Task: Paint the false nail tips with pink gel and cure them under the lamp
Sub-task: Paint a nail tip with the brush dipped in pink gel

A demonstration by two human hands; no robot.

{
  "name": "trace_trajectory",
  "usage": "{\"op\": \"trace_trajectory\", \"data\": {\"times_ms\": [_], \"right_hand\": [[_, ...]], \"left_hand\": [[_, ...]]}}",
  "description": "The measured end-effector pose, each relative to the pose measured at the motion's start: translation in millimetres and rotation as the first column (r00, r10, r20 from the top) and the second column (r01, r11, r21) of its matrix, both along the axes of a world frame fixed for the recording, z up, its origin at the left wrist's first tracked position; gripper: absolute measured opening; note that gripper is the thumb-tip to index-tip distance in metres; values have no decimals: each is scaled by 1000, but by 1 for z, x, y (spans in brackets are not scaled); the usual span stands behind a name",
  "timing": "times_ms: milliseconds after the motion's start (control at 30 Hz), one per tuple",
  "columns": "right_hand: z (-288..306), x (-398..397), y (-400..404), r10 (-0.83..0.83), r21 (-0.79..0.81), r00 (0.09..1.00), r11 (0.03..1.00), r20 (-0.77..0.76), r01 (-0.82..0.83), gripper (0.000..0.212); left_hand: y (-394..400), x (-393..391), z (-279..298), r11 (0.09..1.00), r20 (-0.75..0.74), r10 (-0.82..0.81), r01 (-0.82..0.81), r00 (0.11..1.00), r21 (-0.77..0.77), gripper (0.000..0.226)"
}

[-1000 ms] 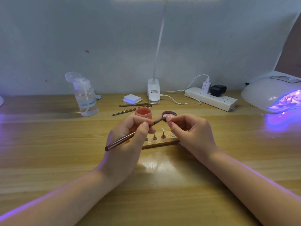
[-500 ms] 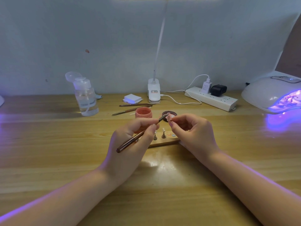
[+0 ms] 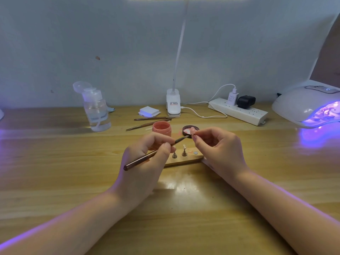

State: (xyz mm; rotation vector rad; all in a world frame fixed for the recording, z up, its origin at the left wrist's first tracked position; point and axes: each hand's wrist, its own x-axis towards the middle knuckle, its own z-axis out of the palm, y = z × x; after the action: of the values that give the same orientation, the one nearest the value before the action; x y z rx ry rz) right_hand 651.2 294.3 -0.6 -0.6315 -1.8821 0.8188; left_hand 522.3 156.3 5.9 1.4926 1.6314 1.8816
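No text legible anywhere. Clip lamp base (image 3: 173,104), far centre: small label with red and dark print, too blurred to read. White charger plug (image 3: 232,97) on power strip (image 3: 237,111), far right: faint grey print, unreadable. Nail curing lamp (image 3: 307,105), far right: small display on top, characters indistinct. Pump bottle (image 3: 96,111), far left: faint marking, unreadable.
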Motion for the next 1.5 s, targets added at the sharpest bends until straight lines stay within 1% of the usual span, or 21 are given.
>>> {"op": "trace_trajectory", "data": {"times_ms": [167,267,400,467,533,600,733,833,900,1033,1133,1200,1333,1433,1500], "right_hand": [[0,-1,-2,18,35,1000,999,6,-19,11],[-1,0,-1,5,54,1000,999,11,-6,11],[-1,0,-1,-2,44,1000,999,8,1,9],[0,0,-2,7,57,1000,998,8,-8,10],[1,0,-4,18,86,1000,996,18,-20,12],[2,0,-5,23,94,1000,995,20,-25,12],[1,-1,-5,10,96,1000,995,22,-12,10],[2,0,-6,24,112,1000,993,15,-26,12],[2,0,-6,29,125,999,992,20,-31,12],[2,0,-6,16,131,1000,991,21,-19,12],[2,0,-6,22,133,999,991,23,-25,12],[2,0,-6,26,139,999,990,29,-30,12],[2,0,-6,25,138,999,990,23,-28,13],[2,0,-6,29,134,999,990,28,-33,13],[2,0,-6,29,127,999,991,27,-32,12]], "left_hand": [[-1,3,2,998,-5,-67,67,998,20,19],[-1,2,1,999,-34,-44,44,998,-17,16],[0,-1,1,1000,-18,-2,2,1000,15,14],[0,-1,2,998,4,-48,48,999,38,16],[0,0,2,996,-8,-80,81,997,33,17],[0,0,1,998,-33,-61,61,998,10,15],[1,-3,0,1000,-16,6,-6,1000,23,13],[1,-1,0,999,-15,-30,31,999,41,15],[2,-1,-1,998,-31,-49,50,998,27,16],[2,-4,-4,1000,-46,26,-26,999,-1,14],[2,-4,-2,1000,-26,-6,6,1000,19,14],[3,-2,-2,1000,-50,-23,23,998,6,14],[3,-3,-4,998,-83,63,-64,995,-15,14],[1,-2,-2,999,-51,27,-25,998,28,14],[1,0,-1,999,-58,-10,12,998,30,14]]}}
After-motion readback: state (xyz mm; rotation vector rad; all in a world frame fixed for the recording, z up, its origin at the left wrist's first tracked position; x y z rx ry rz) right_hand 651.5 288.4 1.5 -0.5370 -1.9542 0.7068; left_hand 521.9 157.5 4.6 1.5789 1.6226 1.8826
